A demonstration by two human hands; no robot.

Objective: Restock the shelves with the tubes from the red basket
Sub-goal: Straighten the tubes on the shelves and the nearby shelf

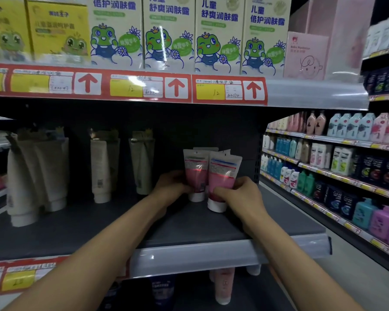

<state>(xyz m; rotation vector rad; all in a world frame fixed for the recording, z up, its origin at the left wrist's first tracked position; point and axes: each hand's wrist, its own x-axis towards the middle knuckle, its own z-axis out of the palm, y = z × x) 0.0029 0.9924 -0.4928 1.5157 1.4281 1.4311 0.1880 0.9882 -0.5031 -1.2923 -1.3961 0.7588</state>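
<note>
Head view: pink tubes (221, 173) upright between left hand (171, 186) and right hand (240, 195)

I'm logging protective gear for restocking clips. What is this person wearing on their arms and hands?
Both forearms are bare to the frame's bottom edge, with no sleeve showing. The left hand and right hand have no gloves, and no watch, bracelet or ring shows.
</note>
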